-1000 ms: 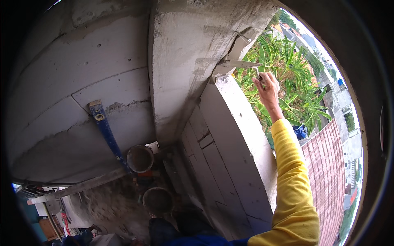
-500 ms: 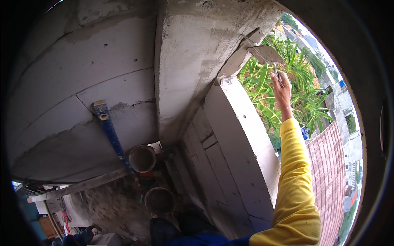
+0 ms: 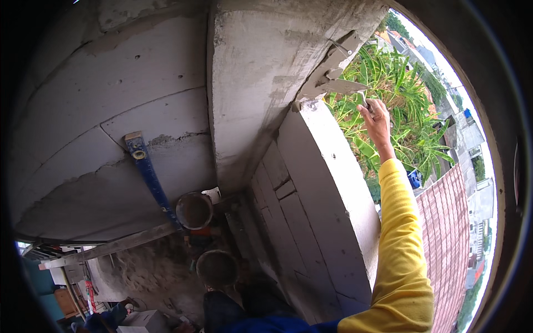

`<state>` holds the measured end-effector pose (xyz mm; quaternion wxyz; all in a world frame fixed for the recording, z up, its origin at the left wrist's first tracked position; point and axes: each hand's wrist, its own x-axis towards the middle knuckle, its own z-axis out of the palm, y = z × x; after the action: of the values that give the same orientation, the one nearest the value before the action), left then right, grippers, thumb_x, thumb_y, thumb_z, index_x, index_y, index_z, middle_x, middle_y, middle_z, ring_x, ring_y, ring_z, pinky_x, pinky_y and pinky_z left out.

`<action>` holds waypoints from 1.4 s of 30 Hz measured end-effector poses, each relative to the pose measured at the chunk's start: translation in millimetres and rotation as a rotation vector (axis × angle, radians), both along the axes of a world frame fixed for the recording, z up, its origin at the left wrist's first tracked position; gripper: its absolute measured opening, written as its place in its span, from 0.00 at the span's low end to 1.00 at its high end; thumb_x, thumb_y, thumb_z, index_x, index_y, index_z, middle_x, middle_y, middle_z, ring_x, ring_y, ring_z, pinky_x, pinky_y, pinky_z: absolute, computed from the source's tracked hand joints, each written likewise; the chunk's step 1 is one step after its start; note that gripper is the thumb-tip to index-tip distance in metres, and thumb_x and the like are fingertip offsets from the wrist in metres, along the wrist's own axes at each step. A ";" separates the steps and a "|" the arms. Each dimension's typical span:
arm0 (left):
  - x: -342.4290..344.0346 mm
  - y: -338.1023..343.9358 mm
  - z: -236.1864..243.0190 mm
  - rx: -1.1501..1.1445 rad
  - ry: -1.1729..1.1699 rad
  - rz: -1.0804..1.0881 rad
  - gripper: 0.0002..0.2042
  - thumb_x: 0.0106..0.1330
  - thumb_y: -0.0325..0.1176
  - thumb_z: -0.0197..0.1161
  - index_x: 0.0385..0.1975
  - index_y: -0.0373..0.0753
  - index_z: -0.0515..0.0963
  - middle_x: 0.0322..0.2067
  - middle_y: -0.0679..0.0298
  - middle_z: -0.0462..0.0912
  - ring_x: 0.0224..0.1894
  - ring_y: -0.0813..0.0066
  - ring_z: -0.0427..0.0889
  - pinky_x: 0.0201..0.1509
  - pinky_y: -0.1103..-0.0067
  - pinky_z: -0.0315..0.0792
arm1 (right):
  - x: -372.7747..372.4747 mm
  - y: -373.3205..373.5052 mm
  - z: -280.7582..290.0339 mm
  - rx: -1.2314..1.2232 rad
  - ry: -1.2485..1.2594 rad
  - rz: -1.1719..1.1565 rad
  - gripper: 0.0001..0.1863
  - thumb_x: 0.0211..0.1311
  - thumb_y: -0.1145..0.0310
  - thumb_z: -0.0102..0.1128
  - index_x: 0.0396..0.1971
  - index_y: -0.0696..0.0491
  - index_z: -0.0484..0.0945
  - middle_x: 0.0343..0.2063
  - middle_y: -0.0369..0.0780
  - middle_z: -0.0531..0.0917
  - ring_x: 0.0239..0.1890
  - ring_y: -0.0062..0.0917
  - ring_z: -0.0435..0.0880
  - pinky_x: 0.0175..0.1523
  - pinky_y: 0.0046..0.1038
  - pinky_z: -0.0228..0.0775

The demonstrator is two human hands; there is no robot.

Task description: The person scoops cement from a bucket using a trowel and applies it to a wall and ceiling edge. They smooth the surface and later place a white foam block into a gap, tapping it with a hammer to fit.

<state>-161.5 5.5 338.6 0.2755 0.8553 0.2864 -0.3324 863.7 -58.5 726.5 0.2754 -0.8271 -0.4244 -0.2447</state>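
My right hand (image 3: 377,119), in a yellow sleeve, is closed round the handle of a trowel. The trowel's blade (image 3: 345,86) points left, its tip against grey wet mortar (image 3: 317,82) smeared along the side of a concrete column (image 3: 252,72). A lump of mortar (image 3: 333,73) sits just above the blade. Below it, the pale top of a low block wall (image 3: 340,161) runs down toward my forearm and meets the column at its far end. A thin wire or rod (image 3: 340,46) sticks out near the mortar's upper part. My left hand is out of sight.
A blue spirit level (image 3: 149,175) leans on the block wall at left. Two round buckets (image 3: 194,211) stand below, near my legs. A wooden beam (image 3: 111,250) crosses above the rough floor. Beyond the low wall are an open drop, banana plants (image 3: 408,100) and a tiled roof (image 3: 444,222).
My right hand has moved slightly left and down, bringing the trowel blade over to the mortar at the column. A lump of mortar now shows above the blade.
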 end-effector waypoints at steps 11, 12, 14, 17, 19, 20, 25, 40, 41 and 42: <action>5.6 -8.9 -6.1 -0.013 -0.025 0.048 0.18 0.66 0.46 0.66 0.54 0.52 0.84 0.55 0.57 0.84 0.59 0.54 0.79 0.65 0.59 0.73 | 12.6 -9.4 13.9 -0.031 0.000 0.054 0.21 0.67 0.52 0.73 0.48 0.54 0.84 0.40 0.38 0.82 0.39 0.29 0.83 0.48 0.34 0.75; 4.9 -9.1 -6.2 -0.011 -0.028 0.048 0.18 0.66 0.46 0.66 0.54 0.52 0.85 0.55 0.57 0.84 0.59 0.54 0.79 0.65 0.59 0.73 | 11.5 -10.6 8.0 -0.099 -0.066 0.030 0.22 0.67 0.51 0.73 0.48 0.54 0.84 0.40 0.39 0.83 0.40 0.29 0.83 0.49 0.35 0.75; 4.8 -11.3 -6.9 -0.016 -0.036 0.043 0.17 0.66 0.46 0.66 0.53 0.52 0.85 0.55 0.57 0.85 0.59 0.54 0.80 0.65 0.59 0.73 | 14.4 -11.4 2.7 -0.110 0.060 -0.038 0.23 0.68 0.50 0.72 0.49 0.54 0.84 0.41 0.39 0.84 0.41 0.30 0.84 0.50 0.36 0.76; 1.8 -9.3 -6.9 -0.015 -0.049 0.031 0.17 0.66 0.46 0.66 0.53 0.53 0.85 0.54 0.58 0.85 0.58 0.54 0.80 0.64 0.59 0.74 | 26.6 -25.8 -7.9 0.166 0.233 -0.106 0.22 0.70 0.51 0.71 0.49 0.56 0.83 0.40 0.39 0.84 0.40 0.29 0.84 0.47 0.34 0.76; 1.2 -8.6 -6.5 -0.012 -0.055 0.027 0.17 0.66 0.46 0.66 0.53 0.53 0.85 0.54 0.58 0.85 0.57 0.54 0.81 0.64 0.59 0.74 | 18.9 -31.9 -11.6 0.142 0.161 -0.050 0.21 0.68 0.54 0.73 0.47 0.56 0.83 0.39 0.40 0.84 0.39 0.29 0.84 0.46 0.32 0.76; 2.3 -7.2 -7.3 -0.011 -0.062 0.027 0.17 0.66 0.46 0.66 0.52 0.53 0.86 0.54 0.58 0.86 0.57 0.53 0.81 0.64 0.60 0.74 | 15.0 -29.9 -13.3 0.105 0.097 -0.017 0.20 0.67 0.54 0.73 0.47 0.56 0.83 0.39 0.40 0.84 0.39 0.29 0.83 0.46 0.33 0.75; 4.2 4.8 -3.1 0.073 -0.100 -0.121 0.19 0.65 0.43 0.66 0.56 0.54 0.85 0.63 0.58 0.81 0.67 0.50 0.74 0.73 0.58 0.67 | -4.1 9.9 14.9 0.035 -0.088 0.049 0.19 0.65 0.57 0.75 0.46 0.55 0.85 0.37 0.38 0.82 0.41 0.29 0.82 0.48 0.33 0.72; 7.3 -4.6 -8.0 0.117 0.028 -0.280 0.24 0.72 0.51 0.58 0.66 0.54 0.78 0.74 0.63 0.68 0.77 0.58 0.61 0.83 0.59 0.51 | -29.3 34.4 49.5 0.399 0.180 0.022 0.17 0.73 0.59 0.70 0.52 0.55 0.81 0.35 0.29 0.81 0.39 0.11 0.75 0.47 0.16 0.68; 10.5 -3.7 -5.1 0.165 0.036 -0.413 0.24 0.72 0.51 0.58 0.67 0.54 0.78 0.75 0.63 0.68 0.78 0.60 0.60 0.84 0.60 0.50 | -30.3 39.0 50.0 0.442 0.230 0.009 0.17 0.73 0.59 0.70 0.51 0.55 0.81 0.35 0.30 0.81 0.39 0.11 0.75 0.47 0.17 0.68; 12.1 -5.6 -7.9 0.228 0.041 -0.613 0.25 0.73 0.51 0.57 0.67 0.54 0.77 0.75 0.63 0.67 0.78 0.61 0.60 0.84 0.61 0.48 | -38.7 51.6 52.3 0.541 0.268 0.020 0.18 0.74 0.57 0.69 0.52 0.54 0.81 0.36 0.30 0.81 0.39 0.12 0.76 0.48 0.18 0.69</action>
<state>-149.4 -0.1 330.8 0.0593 0.9203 0.0563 -0.3827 825.1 -6.9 778.8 0.5416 -0.7445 -0.3119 -0.2347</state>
